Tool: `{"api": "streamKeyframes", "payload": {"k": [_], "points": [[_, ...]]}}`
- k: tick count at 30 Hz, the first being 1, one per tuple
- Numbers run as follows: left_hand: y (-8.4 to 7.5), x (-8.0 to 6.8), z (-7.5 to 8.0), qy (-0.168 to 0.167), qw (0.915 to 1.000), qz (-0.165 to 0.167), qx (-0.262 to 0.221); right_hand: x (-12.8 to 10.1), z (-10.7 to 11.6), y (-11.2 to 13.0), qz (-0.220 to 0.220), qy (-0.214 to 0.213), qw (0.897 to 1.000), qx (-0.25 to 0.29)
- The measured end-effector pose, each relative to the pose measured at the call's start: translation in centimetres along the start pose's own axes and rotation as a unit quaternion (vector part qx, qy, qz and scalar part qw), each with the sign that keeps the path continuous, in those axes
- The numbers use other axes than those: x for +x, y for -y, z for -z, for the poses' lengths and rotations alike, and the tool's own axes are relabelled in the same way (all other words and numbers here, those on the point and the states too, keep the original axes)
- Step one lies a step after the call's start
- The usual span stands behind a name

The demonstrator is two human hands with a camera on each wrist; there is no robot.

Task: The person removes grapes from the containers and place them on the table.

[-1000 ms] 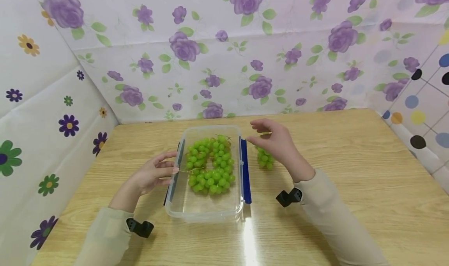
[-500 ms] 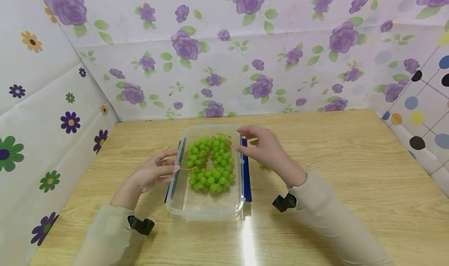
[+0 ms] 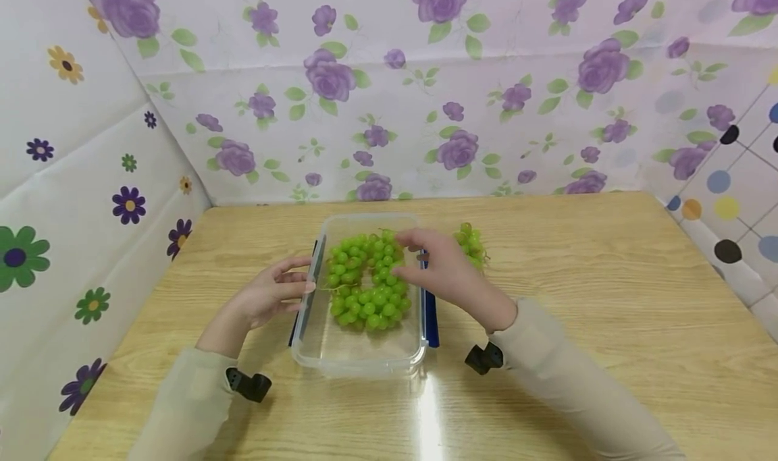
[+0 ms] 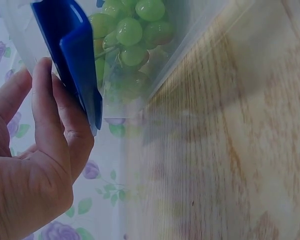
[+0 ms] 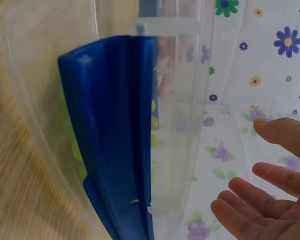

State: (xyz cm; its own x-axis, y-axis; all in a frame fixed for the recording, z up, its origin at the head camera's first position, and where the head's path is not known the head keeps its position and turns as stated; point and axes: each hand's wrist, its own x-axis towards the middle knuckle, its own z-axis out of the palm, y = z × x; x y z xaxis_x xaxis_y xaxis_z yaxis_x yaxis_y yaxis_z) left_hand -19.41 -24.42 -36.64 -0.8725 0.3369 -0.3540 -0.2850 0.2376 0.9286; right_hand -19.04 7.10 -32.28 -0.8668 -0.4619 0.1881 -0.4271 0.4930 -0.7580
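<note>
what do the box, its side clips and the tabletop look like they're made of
The box looks like clear, glossy plastic: the green grapes and the table show through its walls. The side clips look like opaque blue moulded plastic, smooth with a slight sheen. The tabletop shows pale wood grain with a shiny glare streak, so probably laminate or varnished wood; which one can't be told.

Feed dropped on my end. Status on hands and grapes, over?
Left hand open, touching container side. Right hand open over boxed grapes. Small bunch lies on table behind it.
</note>
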Motion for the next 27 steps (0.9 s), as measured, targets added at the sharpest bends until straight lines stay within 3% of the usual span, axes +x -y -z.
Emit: {"api": "streamKeyframes", "payload": {"k": [7, 16, 27], "points": [[0.1, -0.2, -0.1, -0.002, 1.0, 0.0, -0.003, -0.1, -1.2, 0.5, 0.01, 0.025, 0.999, -0.024], [0.3, -0.2, -0.4, -0.008, 0.9999, 0.002, -0.006, -0.1, -2.3, 0.8, -0.012, 0.056, 0.998, -0.032], [-0.1, -0.3, -0.4, -0.013, 0.9999, 0.002, -0.004, 0.2, -3.8, 1.1, 0.021, 0.086, 0.995, -0.045]]}}
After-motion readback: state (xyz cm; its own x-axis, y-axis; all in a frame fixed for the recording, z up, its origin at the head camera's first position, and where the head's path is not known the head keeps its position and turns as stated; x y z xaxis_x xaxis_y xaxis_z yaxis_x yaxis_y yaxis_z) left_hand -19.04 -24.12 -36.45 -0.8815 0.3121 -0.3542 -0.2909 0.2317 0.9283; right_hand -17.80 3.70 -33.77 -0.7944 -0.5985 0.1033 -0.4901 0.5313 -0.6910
